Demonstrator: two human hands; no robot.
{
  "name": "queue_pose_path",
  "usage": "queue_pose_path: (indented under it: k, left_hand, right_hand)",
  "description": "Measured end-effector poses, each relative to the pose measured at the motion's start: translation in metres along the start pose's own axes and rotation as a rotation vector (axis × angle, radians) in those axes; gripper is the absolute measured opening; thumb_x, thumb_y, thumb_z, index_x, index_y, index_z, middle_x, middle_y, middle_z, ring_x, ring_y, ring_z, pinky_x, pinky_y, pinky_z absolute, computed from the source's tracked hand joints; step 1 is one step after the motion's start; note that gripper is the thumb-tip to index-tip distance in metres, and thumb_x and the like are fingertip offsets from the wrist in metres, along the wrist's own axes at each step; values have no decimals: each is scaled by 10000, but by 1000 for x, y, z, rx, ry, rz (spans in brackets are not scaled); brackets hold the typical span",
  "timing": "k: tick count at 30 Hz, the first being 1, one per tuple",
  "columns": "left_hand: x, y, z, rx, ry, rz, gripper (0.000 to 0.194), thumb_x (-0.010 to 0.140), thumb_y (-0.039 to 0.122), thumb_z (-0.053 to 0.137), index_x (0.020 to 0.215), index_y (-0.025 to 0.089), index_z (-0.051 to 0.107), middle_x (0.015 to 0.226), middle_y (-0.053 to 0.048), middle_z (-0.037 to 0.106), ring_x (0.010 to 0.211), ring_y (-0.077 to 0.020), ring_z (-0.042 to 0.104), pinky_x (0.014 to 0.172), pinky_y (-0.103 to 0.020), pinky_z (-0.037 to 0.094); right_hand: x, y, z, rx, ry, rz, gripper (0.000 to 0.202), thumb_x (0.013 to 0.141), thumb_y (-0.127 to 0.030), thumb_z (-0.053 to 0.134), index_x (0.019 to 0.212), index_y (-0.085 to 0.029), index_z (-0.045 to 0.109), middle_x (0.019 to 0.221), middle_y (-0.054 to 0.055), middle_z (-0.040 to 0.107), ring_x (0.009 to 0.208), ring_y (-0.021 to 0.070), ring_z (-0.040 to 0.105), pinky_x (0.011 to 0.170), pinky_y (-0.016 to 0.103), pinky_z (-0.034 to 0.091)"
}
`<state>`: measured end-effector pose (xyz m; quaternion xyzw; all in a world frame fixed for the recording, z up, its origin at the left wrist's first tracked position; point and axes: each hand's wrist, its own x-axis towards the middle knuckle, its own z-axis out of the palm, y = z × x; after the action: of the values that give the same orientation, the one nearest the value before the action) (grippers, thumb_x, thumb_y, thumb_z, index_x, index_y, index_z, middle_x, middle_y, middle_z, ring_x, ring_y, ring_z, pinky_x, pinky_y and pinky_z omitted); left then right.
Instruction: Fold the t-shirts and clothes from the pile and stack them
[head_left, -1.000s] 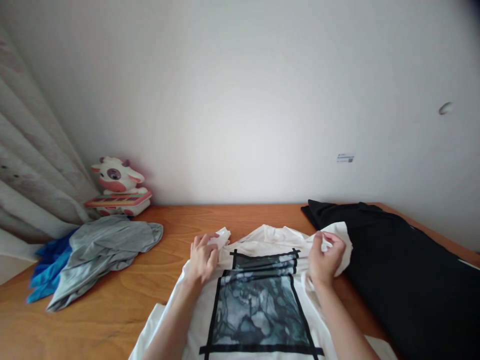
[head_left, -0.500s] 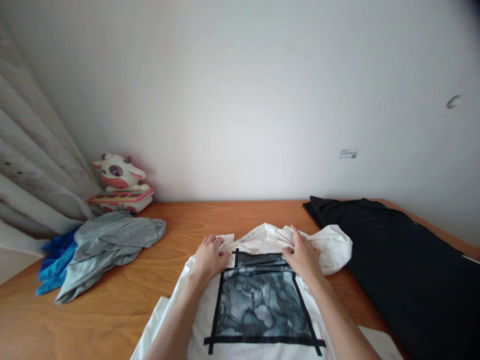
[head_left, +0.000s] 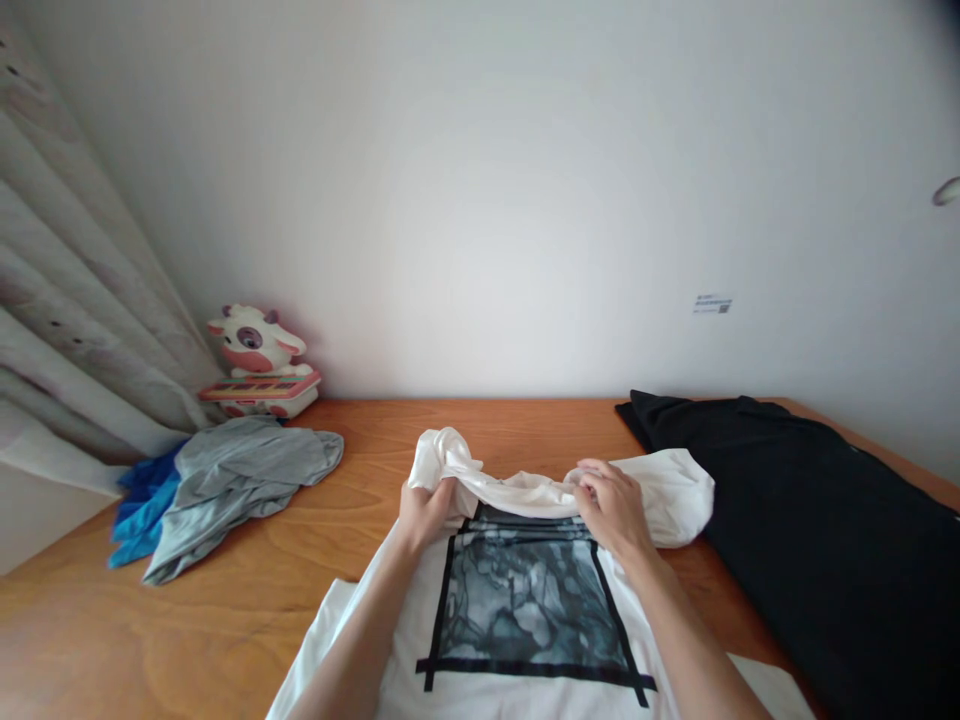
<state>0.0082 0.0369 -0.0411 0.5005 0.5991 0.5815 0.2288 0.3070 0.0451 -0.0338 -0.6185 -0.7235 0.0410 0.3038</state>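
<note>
Two hands, our left hand (head_left: 424, 513) and right hand (head_left: 611, 505), pinch the white T-shirt (head_left: 525, 600) at its bunched twelve-o'clock edge, lifting fabric off the wooden table (head_left: 225, 620); its printed panel lies flat.

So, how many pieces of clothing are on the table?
4: white printed T-shirt in both hands, grey garment at left, blue one partly under it, black one at right. More may be hidden.

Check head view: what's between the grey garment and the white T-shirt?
Only bare wooden table separates the grey garment from the white T-shirt in the head view; nothing lies on that stretch.
</note>
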Motion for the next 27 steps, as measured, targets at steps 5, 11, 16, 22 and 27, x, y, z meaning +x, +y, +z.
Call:
queue_pose_path:
  k: [5, 11, 16, 22, 27]
  left_hand:
    - [-3, 0, 1, -46, -120, 24, 324, 788, 472, 648, 853, 162, 713, 855, -74, 752, 866, -258, 705, 775, -318, 574]
    - [-4, 5, -4, 10, -102, 0, 323, 752, 479, 691, 773, 156, 693, 767, -51, 722, 843, -270, 698, 737, -325, 580]
    - [0, 6, -1, -45, 13, -43, 442, 700, 518, 728, 911, 130, 721, 942, -111, 769, 986, -314, 711, 861, -394, 578]
    - [4, 2, -1, 11, 19, -91, 434, 686, 518, 727, 909, 147, 732, 983, -121, 781, 998, -322, 716, 918, -426, 556]
    - [3, 12, -4, 8, -23, 19, 428, 725, 541, 691, 899, 152, 727, 963, -101, 775, 951, -290, 713, 864, -385, 568]
  right_hand:
    - [2, 1, 7, 70, -51, -22, 379, 968, -285, 365, 937, -213, 735, 1065, 84, 759, 1008, 212, 671, 913, 309, 451]
    - [2, -1, 10, -8, -120, 10, 520, 780, -175, 585, 1296, -211, 646, 1120, 91, 707, 1065, 253, 626, 905, 351, 424]
    - [5, 1, 9, 180, -55, 15, 108, 745, -239, 623, 784, -234, 724, 880, 41, 699, 908, 219, 634, 829, 309, 425]
    - [9, 11, 5, 378, 241, 234, 278, 830, -344, 499, 1004, -189, 649, 958, 93, 724, 815, 213, 665, 763, 317, 494]
    - [14, 20, 0, 791, 614, 482, 316, 727, -415, 587, 962, -208, 545, 874, 53, 664, 704, 195, 653, 638, 300, 506]
